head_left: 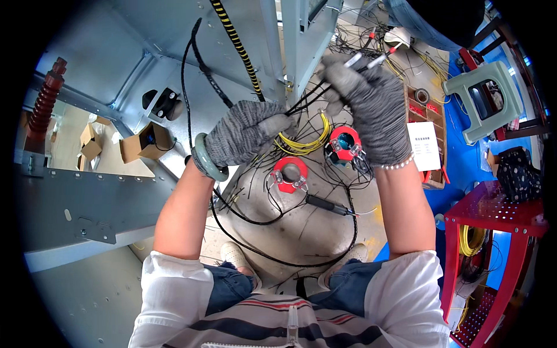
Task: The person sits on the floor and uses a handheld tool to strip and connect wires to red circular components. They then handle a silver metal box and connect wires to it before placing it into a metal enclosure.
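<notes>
My left hand (pixel 246 133), in a grey knitted glove, is closed around a bundle of black wires (pixel 306 102) in front of the metal cabinet (pixel 203 130). To its right, my right hand (pixel 374 107), gloved alike, grips the other end of these wires. White sleeves and red tips (pixel 380 60) stick out beyond its fingers. A cable in black-and-yellow spiral wrap (pixel 238 46) runs down toward my left hand. Below the hands, two red ring-shaped parts (pixel 289 174) with metal clamps rest on the floor, near a coil of yellow wire (pixel 307 142).
A black cable (pixel 278 264) loops across the floor around a dark cylindrical piece (pixel 328 204). At right stand a wooden compartment box (pixel 415 98), a grey-green stool (pixel 484 101) and a red perforated shelf (pixel 493 203). Open cardboard boxes (pixel 142 145) lie at left beside a ribbed brown insulator (pixel 46 98).
</notes>
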Demonstrator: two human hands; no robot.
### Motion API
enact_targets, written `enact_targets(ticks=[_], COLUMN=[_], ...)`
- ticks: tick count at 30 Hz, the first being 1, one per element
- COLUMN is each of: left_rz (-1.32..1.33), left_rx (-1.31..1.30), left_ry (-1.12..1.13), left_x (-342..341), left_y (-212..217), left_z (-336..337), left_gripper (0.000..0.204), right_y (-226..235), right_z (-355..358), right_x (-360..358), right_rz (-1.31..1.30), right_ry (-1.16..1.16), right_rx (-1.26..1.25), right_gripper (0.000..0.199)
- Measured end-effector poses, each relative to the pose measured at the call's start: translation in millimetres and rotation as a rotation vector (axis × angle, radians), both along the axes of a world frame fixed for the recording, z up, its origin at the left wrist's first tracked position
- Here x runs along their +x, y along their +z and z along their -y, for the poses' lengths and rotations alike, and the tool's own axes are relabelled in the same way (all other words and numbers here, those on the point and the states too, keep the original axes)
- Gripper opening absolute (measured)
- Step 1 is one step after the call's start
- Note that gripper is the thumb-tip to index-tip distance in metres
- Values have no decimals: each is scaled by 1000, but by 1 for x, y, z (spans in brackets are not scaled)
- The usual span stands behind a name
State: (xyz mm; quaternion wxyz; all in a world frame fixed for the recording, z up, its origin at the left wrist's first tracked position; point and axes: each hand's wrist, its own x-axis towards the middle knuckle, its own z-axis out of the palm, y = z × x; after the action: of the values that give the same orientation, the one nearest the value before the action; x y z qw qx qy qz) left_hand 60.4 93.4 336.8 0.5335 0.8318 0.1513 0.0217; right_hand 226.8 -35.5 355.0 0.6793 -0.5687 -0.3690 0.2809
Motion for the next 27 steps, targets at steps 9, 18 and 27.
enact_targets(ticks=[9, 18, 27], left_rz=[15, 96, -92], left_rx=[-75, 348, 631], left_ry=[18, 254, 217], left_x=[1, 33, 32], left_y=[-23, -14, -90], left_z=[-7, 34, 1], left_gripper=[23, 29, 21], right_y=[2, -37, -235], right_z=[14, 8, 186], right_x=[15, 4, 224], right_rz=[-168, 113, 993], right_ry=[56, 104, -1069], right_rx=[36, 36, -1191], right_gripper=[37, 31, 72])
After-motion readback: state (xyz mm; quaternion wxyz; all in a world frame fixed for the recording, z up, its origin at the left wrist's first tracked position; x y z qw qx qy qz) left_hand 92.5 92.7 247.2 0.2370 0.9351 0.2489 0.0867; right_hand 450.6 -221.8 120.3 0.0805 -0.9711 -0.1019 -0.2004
